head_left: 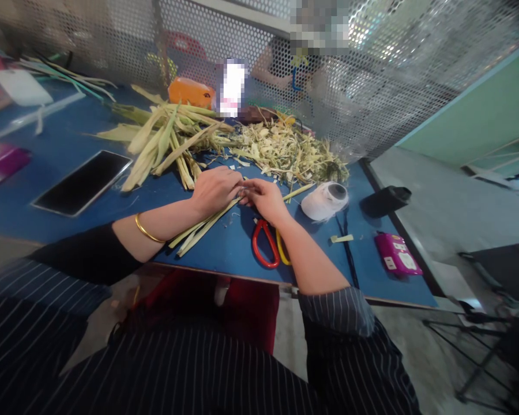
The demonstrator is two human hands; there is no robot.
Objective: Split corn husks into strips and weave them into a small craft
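Note:
My left hand [216, 190] and my right hand [266, 199] meet over the blue table [47, 225], both with fingers closed on a bunch of pale green leaf strips [201, 227]. The strips run from my fingers down and left towards the table's near edge, passing under my left wrist, which wears a gold bangle [147, 230]. Red and yellow-handled scissors [268, 245] lie on the table just under my right wrist.
A pile of long leaves [164, 141] and a heap of trimmed scraps [289, 153] lie behind my hands. A phone [84, 181] is at left, a white spool [324, 200], a black cylinder [384, 200] and a pink box [397, 253] at right. A perforated screen [389, 86] stands behind, with another person beyond it.

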